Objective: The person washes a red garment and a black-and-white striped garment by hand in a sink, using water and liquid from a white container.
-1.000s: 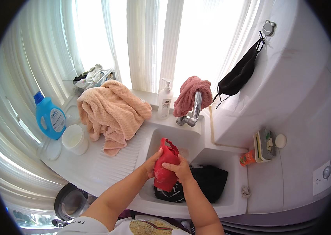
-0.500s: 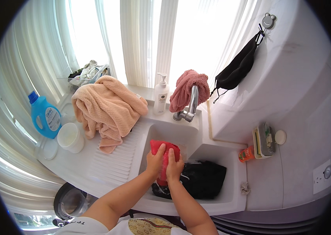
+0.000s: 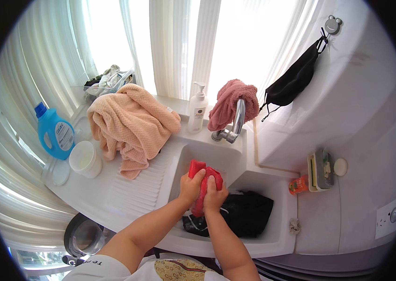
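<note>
Between my two hands is a wet-looking red cloth [image 3: 201, 196], bunched and folded over on itself above the white sink basin [image 3: 193, 152]. My left hand [image 3: 191, 186] grips its left side with the thumb pointing up along the fabric. On its right side, my right hand [image 3: 215, 194] is closed in the same way, thumb on top. Below and to the right of my hands, a black garment [image 3: 247, 213] with a white cord lies in the basin. The underside of the red cloth and most of my fingertips are hidden.
A peach towel [image 3: 132, 124] lies on the ribbed drainboard [image 3: 137, 194]. Left of it stand a blue detergent bottle [image 3: 56, 133] and a white tub [image 3: 85, 161]. A pump bottle [image 3: 198, 110] is behind the basin, beside the faucet [image 3: 235, 126] draped with a pink towel [image 3: 233, 103]. An orange container [image 3: 298, 185] sits at right.
My hands and the red cloth have shifted slightly right in the view. The cloth's top edge is now folded into two bunched parts. The whole scene has shifted slightly too.
</note>
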`<state>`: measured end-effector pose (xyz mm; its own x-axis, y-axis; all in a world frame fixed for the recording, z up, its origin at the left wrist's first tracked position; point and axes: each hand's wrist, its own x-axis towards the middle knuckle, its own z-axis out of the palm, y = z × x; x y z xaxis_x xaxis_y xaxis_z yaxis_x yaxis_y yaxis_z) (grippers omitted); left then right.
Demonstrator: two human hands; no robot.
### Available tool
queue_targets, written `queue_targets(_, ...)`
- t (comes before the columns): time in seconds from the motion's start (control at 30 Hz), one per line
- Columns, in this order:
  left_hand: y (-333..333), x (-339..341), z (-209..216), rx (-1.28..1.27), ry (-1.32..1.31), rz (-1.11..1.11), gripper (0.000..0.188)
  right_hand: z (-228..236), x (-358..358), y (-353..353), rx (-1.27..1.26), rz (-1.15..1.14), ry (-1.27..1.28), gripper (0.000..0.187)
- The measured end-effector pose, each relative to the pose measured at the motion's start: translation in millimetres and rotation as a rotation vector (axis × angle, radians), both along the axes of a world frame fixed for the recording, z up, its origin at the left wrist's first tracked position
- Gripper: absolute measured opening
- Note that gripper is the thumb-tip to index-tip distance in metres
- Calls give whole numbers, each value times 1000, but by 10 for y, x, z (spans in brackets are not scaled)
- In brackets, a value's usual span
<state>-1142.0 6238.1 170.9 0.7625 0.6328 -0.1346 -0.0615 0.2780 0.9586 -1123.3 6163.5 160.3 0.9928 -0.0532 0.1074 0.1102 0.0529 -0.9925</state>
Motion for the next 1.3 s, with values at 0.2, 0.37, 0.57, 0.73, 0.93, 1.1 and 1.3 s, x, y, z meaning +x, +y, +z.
queue_targets(0.2, 101, -25, 35, -251, 123, 112, 34, -81, 88, -38, -100, 286, 135, 37)
queue_targets(0.37, 27, -41, -163, -121, 184, 307, 37, -190, -111, -22, -194, 190, 74, 56)
queue_targets(0.57, 27, -150, -102, -397, 153, 156, 34, -176, -252, 32, -177, 50, 34, 37)
queue_targets(0.73, 127, -125, -300, -444, 103, 43, 31, -116, -267, 42, -100, 100, -54, 25)
queue_targets(0.93, 172, -177, -285, -622, 167, -65, 33, -182, -196, -19, -132, 208, 66, 24)
queue_targets(1.1, 481, -393, -134, -532, 117, -403, 62, -45, -103, -98, 304, 345, 601, 42)
queue_targets(1.3, 1452, -813, -127, -90, 237, 71, 66, 201, 55, -44, 415, 541, 663, 47)
